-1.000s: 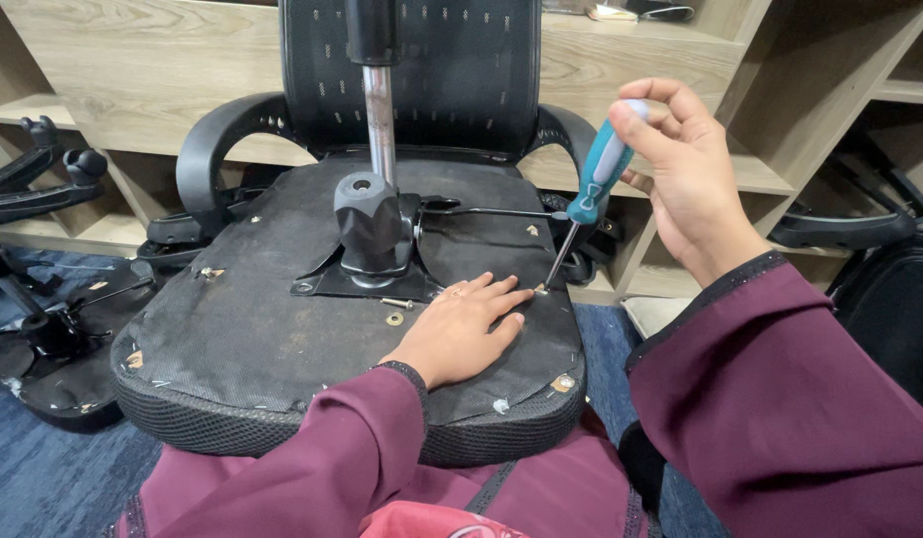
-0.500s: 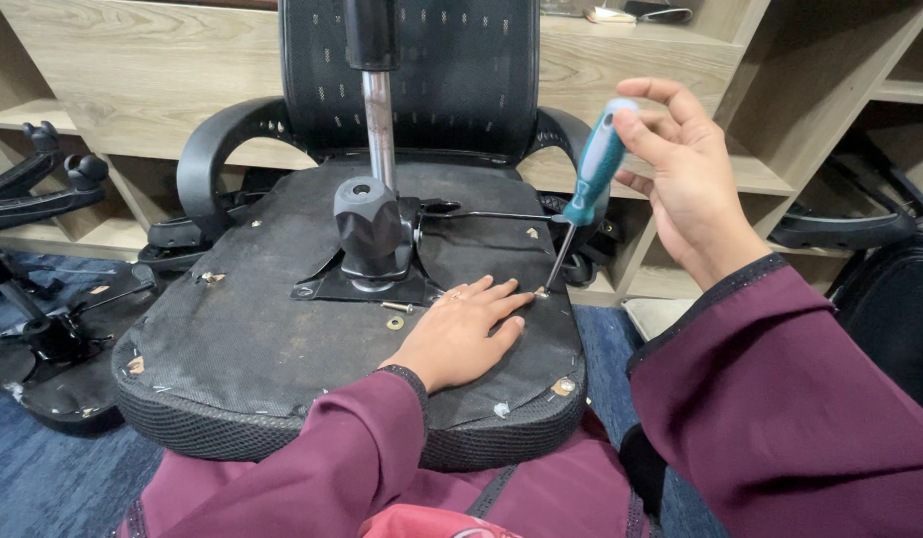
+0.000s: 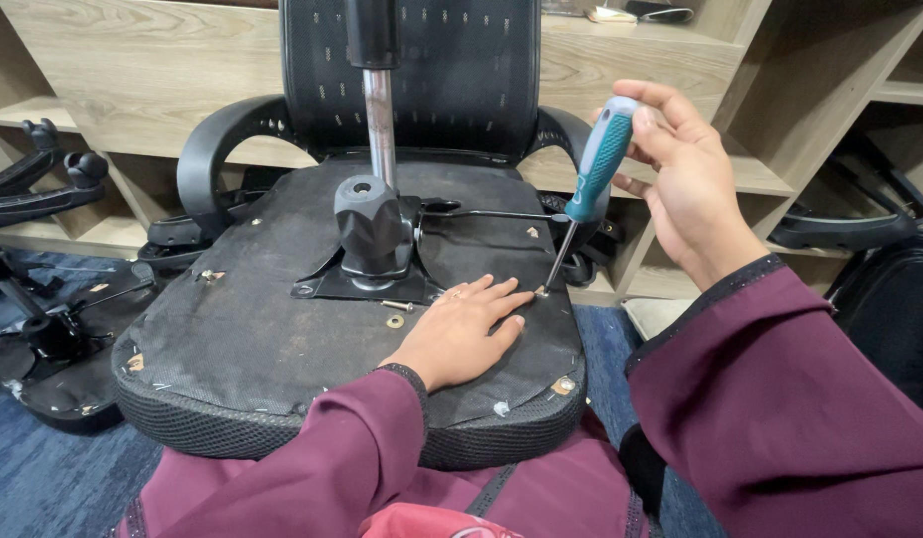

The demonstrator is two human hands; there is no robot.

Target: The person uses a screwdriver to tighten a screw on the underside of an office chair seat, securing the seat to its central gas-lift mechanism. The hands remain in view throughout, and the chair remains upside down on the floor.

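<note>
Your left hand lies flat, fingers together, on the upturned seat underside, right of the central mechanism. Your right hand is clamped on the teal screwdriver. Since a second ago nothing has shifted: its tip remains on the screw near the right edge; driving continues.

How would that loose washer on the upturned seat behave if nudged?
The washer looks small, flat and thin, so probably light and apt to slide. The seat underside seems to slope toward its edge, so it may skid off. Beside it, the bolt would likely roll.
</note>
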